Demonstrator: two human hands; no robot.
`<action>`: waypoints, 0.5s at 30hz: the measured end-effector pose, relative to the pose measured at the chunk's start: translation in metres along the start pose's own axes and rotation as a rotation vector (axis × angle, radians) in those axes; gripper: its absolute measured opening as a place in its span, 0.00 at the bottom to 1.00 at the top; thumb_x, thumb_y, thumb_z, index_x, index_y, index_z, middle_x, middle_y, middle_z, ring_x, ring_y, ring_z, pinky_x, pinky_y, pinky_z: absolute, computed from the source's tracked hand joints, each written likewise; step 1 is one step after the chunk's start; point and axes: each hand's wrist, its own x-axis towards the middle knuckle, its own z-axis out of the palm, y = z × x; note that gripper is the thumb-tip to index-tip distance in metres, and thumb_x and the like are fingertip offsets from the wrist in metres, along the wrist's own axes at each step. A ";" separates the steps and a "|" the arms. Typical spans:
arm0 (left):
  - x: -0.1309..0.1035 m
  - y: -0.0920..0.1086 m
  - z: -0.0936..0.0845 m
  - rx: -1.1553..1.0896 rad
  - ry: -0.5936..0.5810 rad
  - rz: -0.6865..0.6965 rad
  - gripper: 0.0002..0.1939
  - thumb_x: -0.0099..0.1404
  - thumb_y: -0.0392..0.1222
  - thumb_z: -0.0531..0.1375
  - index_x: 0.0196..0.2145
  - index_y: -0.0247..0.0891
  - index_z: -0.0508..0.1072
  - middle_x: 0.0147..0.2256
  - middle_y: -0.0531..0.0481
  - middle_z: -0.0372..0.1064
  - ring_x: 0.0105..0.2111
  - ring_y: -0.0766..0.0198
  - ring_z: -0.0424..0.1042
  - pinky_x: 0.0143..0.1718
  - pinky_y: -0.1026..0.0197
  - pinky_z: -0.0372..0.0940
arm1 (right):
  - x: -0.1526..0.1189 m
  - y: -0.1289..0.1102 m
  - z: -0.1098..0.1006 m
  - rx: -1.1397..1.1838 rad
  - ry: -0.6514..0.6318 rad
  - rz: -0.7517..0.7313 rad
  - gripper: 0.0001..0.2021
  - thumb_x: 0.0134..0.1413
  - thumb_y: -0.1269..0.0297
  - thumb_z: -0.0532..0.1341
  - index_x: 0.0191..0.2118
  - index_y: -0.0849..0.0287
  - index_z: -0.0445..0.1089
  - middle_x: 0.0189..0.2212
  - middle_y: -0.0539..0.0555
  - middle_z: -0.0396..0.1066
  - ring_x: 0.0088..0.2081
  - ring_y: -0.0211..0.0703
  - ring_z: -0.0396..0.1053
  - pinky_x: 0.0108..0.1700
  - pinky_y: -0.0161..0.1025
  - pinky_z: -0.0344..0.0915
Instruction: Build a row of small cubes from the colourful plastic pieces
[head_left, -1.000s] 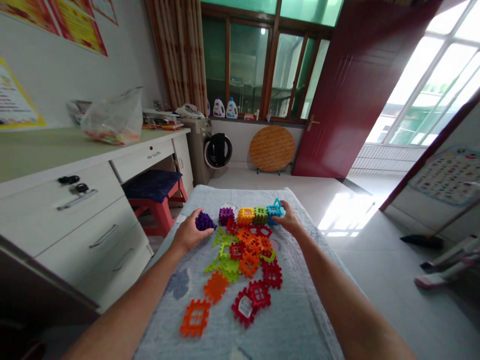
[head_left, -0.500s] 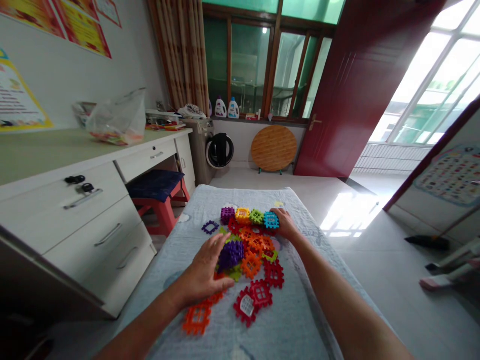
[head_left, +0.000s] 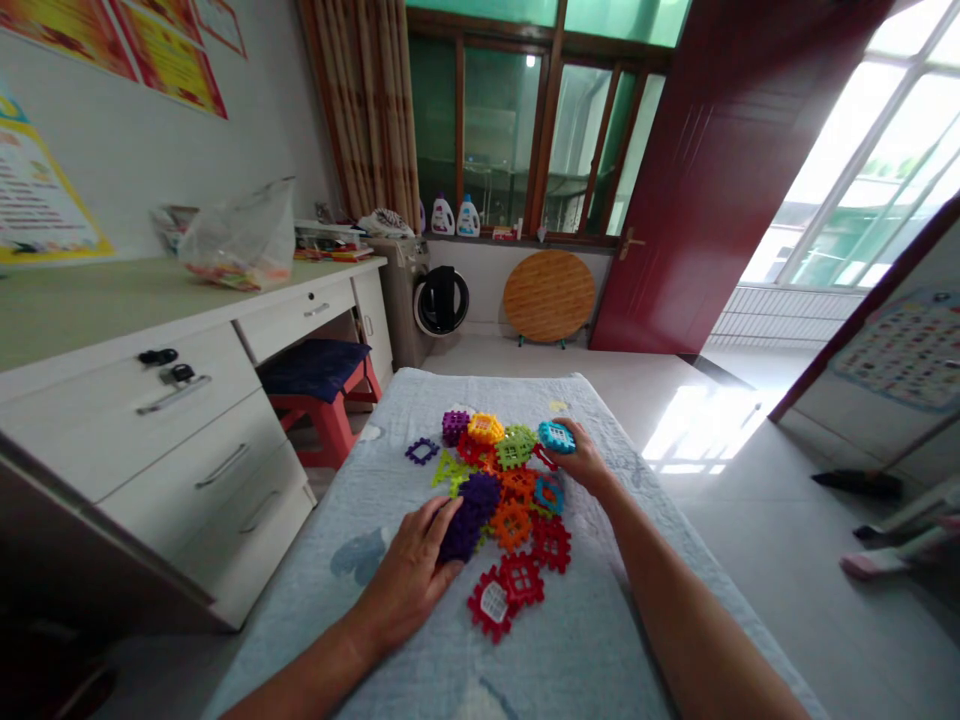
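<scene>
My left hand (head_left: 412,560) is curled against a pile of dark purple notched plastic building tiles (head_left: 471,515), thumb on the near side and fingers on the far side. In my right hand (head_left: 581,460) is a stack of blue notched building tiles (head_left: 556,437), tilted, gripped from its right side. A loose blue tile (head_left: 549,494) lies below it on the orange tiles (head_left: 511,525). Beside the blue stack sits a leaning group of green tiles (head_left: 516,447), then yellow tiles (head_left: 486,429) and a purple stack (head_left: 455,427).
Red tiles (head_left: 521,578) lie nearest me on the cloth-covered table (head_left: 570,650). A single purple frame tile (head_left: 422,451) lies at left, near light-green tiles (head_left: 450,470). A red stool (head_left: 326,400) and a white desk (head_left: 180,440) stand to the left.
My left hand has closed in on the purple tiles, and the orange tiles near it no longer show. The blue stack has tilted; one blue tile now lies below. The green and yellow stacks lean.
</scene>
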 end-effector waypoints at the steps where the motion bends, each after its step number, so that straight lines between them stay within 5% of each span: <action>1: 0.007 0.002 0.000 -0.015 0.012 0.003 0.34 0.60 0.43 0.57 0.62 0.50 0.50 0.58 0.45 0.56 0.57 0.52 0.57 0.58 0.45 0.55 | -0.001 -0.007 -0.002 0.066 -0.007 0.020 0.25 0.41 0.57 0.64 0.48 0.56 0.65 0.35 0.52 0.66 0.34 0.42 0.65 0.39 0.41 0.64; 4: 0.025 0.007 0.000 -0.059 0.035 -0.006 0.33 0.60 0.44 0.57 0.62 0.46 0.51 0.56 0.44 0.57 0.56 0.52 0.58 0.58 0.47 0.55 | -0.005 -0.033 -0.006 0.251 -0.147 0.052 0.24 0.44 0.55 0.63 0.48 0.56 0.64 0.27 0.48 0.67 0.27 0.37 0.63 0.32 0.37 0.63; 9: 0.053 0.014 -0.004 -0.099 0.141 -0.054 0.36 0.59 0.49 0.58 0.62 0.44 0.48 0.56 0.43 0.57 0.56 0.51 0.59 0.57 0.47 0.56 | -0.015 -0.070 0.007 0.280 -0.205 -0.004 0.18 0.47 0.55 0.61 0.44 0.56 0.65 0.29 0.47 0.67 0.30 0.37 0.63 0.35 0.35 0.63; 15: 0.068 0.016 0.002 -0.150 0.199 0.033 0.46 0.53 0.54 0.63 0.62 0.42 0.45 0.59 0.38 0.48 0.61 0.47 0.48 0.59 0.43 0.50 | -0.025 -0.078 0.030 0.099 -0.095 -0.215 0.25 0.41 0.69 0.61 0.50 0.55 0.63 0.46 0.55 0.64 0.47 0.48 0.63 0.51 0.45 0.60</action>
